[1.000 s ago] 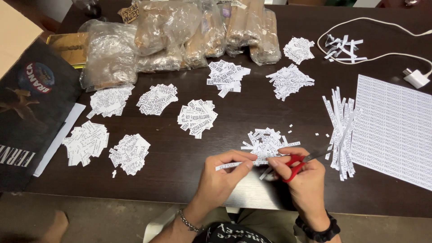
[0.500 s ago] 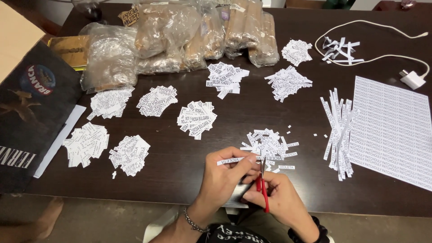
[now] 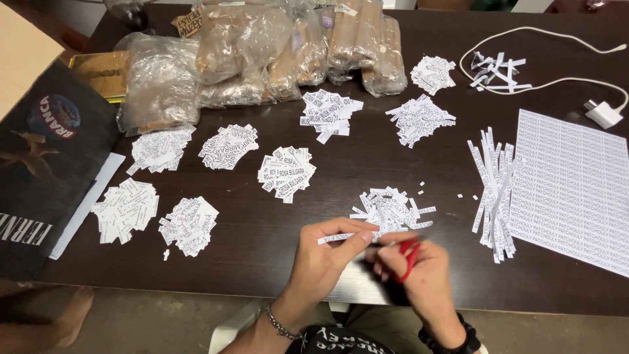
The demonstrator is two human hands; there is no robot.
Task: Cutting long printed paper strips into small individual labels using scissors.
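Note:
My left hand (image 3: 325, 257) pinches a narrow printed paper strip (image 3: 335, 238) that sticks out to the left, above the near edge of the dark table (image 3: 249, 262). My right hand (image 3: 419, 272) is closed around red-handled scissors (image 3: 409, 254), right beside the left hand; the blades are blurred. Just beyond both hands lies a small pile of cut paper slips (image 3: 388, 206). A bundle of long uncut strips (image 3: 493, 187) lies to the right, next to a printed sheet (image 3: 576, 187).
Several other piles of printed slips (image 3: 286, 172) are spread over the table. Clear plastic bags of brown goods (image 3: 262, 52) line the far side. A white cable with a charger (image 3: 603, 113) lies far right. A dark printed bag (image 3: 39, 157) lies left.
The scissors in my right hand have swung from upright to tilted, closer to the strip. The strip in my left hand has stayed at about the same spot.

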